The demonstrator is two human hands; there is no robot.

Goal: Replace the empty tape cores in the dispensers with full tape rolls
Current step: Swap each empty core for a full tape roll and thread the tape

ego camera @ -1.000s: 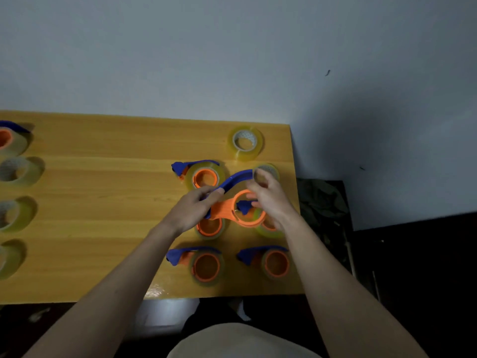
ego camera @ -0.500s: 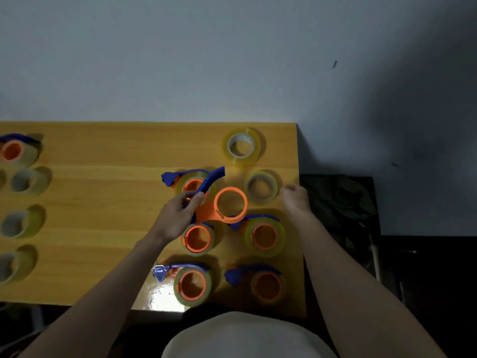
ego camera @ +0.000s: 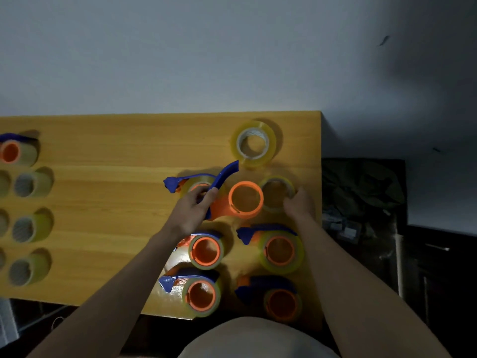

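Against a grey wall, the wooden table (ego camera: 103, 140) is carrying spare rolls along its nine o'clock edge. Near centre, the left hand (ego camera: 191, 213) is still gripping the blue handle of the bare orange dispenser (ego camera: 245, 200). At three o'clock, the right hand (ego camera: 298, 205), earlier just beside it, is now curling around the thin tape core (ego camera: 277, 193), touching the dispenser's hub.

single head view, steeply down over the table (ego camera: 103, 156), close
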